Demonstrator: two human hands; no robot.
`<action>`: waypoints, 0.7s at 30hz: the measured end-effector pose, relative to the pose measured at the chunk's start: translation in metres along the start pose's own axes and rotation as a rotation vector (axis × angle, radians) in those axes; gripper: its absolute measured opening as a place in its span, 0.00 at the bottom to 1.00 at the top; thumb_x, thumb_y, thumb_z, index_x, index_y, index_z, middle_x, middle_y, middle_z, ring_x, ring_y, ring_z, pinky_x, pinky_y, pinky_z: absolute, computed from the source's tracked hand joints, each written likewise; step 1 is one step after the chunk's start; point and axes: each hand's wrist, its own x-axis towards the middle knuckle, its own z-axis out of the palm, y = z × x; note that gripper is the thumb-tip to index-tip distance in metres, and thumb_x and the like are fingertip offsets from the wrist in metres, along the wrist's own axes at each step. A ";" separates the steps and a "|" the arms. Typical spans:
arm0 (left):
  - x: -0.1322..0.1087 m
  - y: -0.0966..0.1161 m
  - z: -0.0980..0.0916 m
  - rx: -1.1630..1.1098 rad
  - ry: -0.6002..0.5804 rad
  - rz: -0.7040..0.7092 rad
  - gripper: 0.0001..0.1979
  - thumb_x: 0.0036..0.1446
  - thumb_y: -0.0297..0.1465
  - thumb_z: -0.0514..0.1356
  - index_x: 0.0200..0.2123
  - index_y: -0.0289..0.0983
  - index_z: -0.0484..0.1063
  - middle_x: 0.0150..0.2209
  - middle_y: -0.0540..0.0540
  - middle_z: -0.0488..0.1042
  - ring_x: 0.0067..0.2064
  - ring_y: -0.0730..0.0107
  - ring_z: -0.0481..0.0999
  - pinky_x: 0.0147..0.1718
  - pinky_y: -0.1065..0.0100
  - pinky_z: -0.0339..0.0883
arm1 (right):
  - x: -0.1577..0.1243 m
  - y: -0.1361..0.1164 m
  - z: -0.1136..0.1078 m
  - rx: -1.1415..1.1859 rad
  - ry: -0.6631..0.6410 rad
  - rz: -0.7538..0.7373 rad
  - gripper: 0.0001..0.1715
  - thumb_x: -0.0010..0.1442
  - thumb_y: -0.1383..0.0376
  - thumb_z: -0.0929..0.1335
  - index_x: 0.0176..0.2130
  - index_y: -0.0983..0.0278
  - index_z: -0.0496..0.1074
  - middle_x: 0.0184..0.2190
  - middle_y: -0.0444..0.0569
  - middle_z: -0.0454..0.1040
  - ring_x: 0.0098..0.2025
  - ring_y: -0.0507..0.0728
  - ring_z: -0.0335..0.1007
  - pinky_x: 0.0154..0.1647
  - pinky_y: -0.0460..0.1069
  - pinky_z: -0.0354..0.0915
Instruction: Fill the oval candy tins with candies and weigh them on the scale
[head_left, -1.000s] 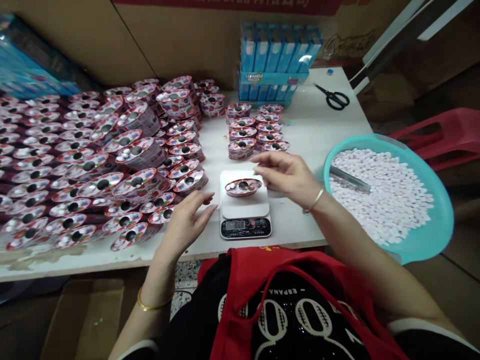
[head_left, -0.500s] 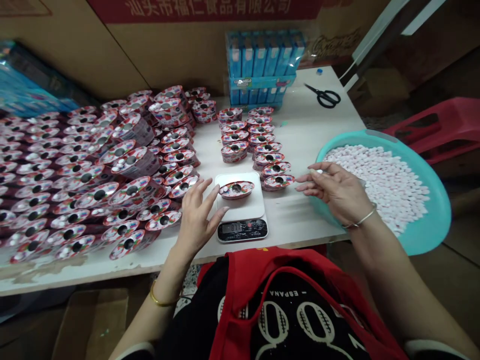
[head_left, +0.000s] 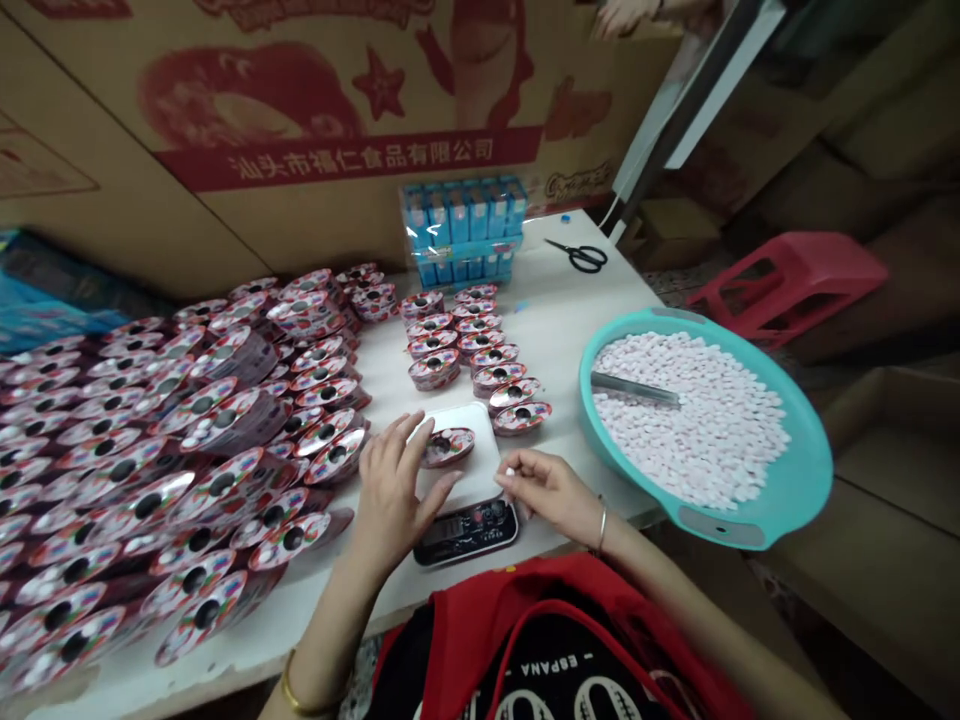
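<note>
A small printed packet (head_left: 450, 447) with a dark round hole in its top stands on a white kitchen scale (head_left: 480, 484). My left hand (head_left: 394, 490) is at the packet's left end, fingers spread, the index fingertip overlapping that end. Whether it presses on the packet I cannot tell. To the right of the scale, my right hand (head_left: 551, 490) pinches a small white candy (head_left: 511, 472) between thumb and fingertips. Many more such white candies (head_left: 712, 430) lie in a turquoise basin (head_left: 806, 470) at the right. The scale's display is too dim to read.
Rows of similar packets (head_left: 217, 485) crowd the left of the table; two shorter rows (head_left: 499, 375) stand behind the scale. Farther back are blue boxes (head_left: 465, 225) and black scissors (head_left: 581, 257). A flat scoop (head_left: 636, 390) lies in the basin. A red stool (head_left: 802, 270) stands beyond.
My right hand has moved left from the basin's edge to the scale, still pinching a white candy. My left hand stays by the packet. The head view has shifted, showing more of the carton behind.
</note>
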 end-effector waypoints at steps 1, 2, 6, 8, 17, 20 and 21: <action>0.004 -0.001 -0.001 -0.002 -0.032 0.029 0.31 0.58 0.40 0.59 0.62 0.38 0.57 0.59 0.36 0.65 0.59 0.52 0.65 0.56 0.52 0.58 | -0.001 0.003 -0.001 0.003 0.008 0.009 0.22 0.52 0.48 0.71 0.32 0.65 0.68 0.22 0.40 0.68 0.19 0.46 0.59 0.20 0.43 0.56; 0.007 -0.003 -0.001 -0.003 -0.066 0.063 0.29 0.59 0.39 0.58 0.61 0.38 0.58 0.58 0.36 0.67 0.56 0.53 0.67 0.53 0.53 0.60 | -0.003 0.005 -0.002 0.004 0.022 0.015 0.23 0.52 0.48 0.71 0.32 0.65 0.68 0.22 0.41 0.68 0.19 0.46 0.58 0.20 0.43 0.56; 0.008 -0.013 0.003 -0.024 -0.090 0.165 0.18 0.62 0.32 0.55 0.56 0.42 0.64 0.55 0.40 0.71 0.50 0.58 0.72 0.47 0.57 0.65 | -0.005 0.011 -0.007 0.001 0.068 0.031 0.24 0.51 0.46 0.70 0.32 0.64 0.68 0.22 0.41 0.67 0.21 0.47 0.58 0.20 0.44 0.57; 0.005 -0.018 0.007 -0.022 -0.084 0.204 0.20 0.61 0.31 0.55 0.57 0.43 0.63 0.57 0.39 0.68 0.51 0.56 0.71 0.48 0.56 0.65 | -0.005 0.013 -0.008 0.009 0.070 0.035 0.25 0.51 0.45 0.70 0.32 0.64 0.68 0.22 0.41 0.67 0.21 0.48 0.59 0.20 0.44 0.56; 0.048 -0.039 0.003 0.013 -0.046 0.087 0.31 0.60 0.27 0.52 0.66 0.39 0.48 0.49 0.38 0.70 0.48 0.56 0.71 0.44 0.59 0.68 | -0.005 0.018 -0.002 0.019 0.022 0.015 0.22 0.54 0.48 0.69 0.31 0.64 0.67 0.22 0.42 0.67 0.20 0.47 0.57 0.21 0.44 0.54; 0.073 -0.048 0.013 0.060 -0.097 0.073 0.29 0.59 0.27 0.52 0.64 0.37 0.53 0.48 0.38 0.71 0.47 0.57 0.72 0.44 0.59 0.66 | -0.006 0.020 -0.004 0.004 0.022 0.017 0.22 0.54 0.47 0.68 0.31 0.64 0.67 0.21 0.42 0.67 0.20 0.48 0.56 0.21 0.45 0.54; 0.078 -0.048 0.019 0.076 -0.126 0.064 0.28 0.59 0.27 0.53 0.63 0.37 0.55 0.47 0.38 0.71 0.47 0.56 0.71 0.44 0.58 0.65 | -0.006 0.022 -0.006 -0.010 0.029 0.018 0.22 0.54 0.47 0.68 0.31 0.64 0.67 0.21 0.42 0.67 0.20 0.48 0.56 0.22 0.45 0.55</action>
